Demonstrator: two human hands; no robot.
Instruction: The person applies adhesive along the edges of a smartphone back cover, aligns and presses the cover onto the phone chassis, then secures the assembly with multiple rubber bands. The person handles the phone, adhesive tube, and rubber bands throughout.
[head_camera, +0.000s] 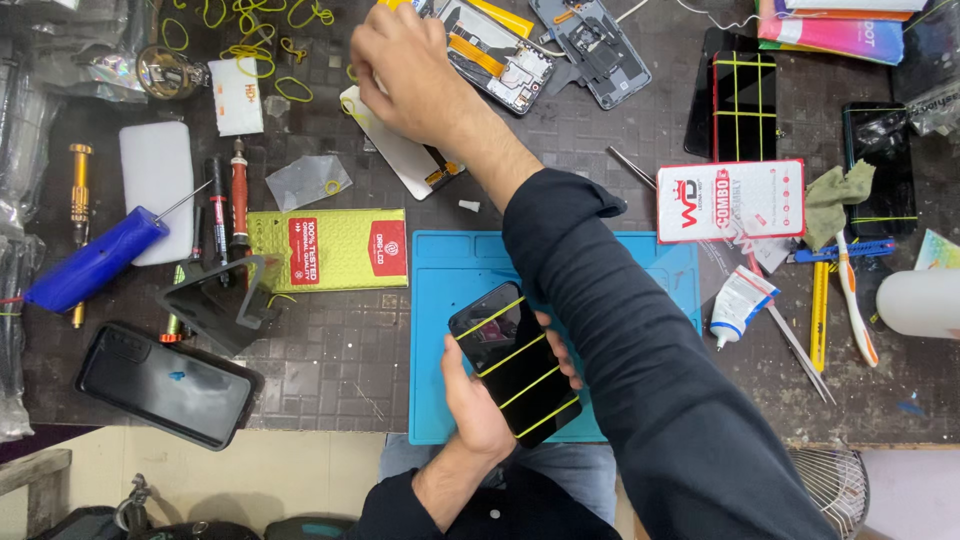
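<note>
One black phone (516, 362), bound by four yellow rubber bands, is gripped in the left hand (478, 400) above one blue mat (450, 270). The right hand (405, 70) is stretched across the surface (330, 370) among loose yellow bands (250, 50); its fingers are hidden, so their state cannot be told.

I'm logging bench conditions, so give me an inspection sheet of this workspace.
Surface: dark gridded bench with a blue mat.
Job's things: black phone wrapped in yellow rubber bands; white panel.
Clutter: loose yellow bands, screwdrivers, opened phones, glue tube, green packet.
Grippers: left hand holds the banded phone; right hand reaches across to the bench's far side, over the white panel.
Cables: white wire at the top edge.
Surroundings: fan grille below the bench.
</note>
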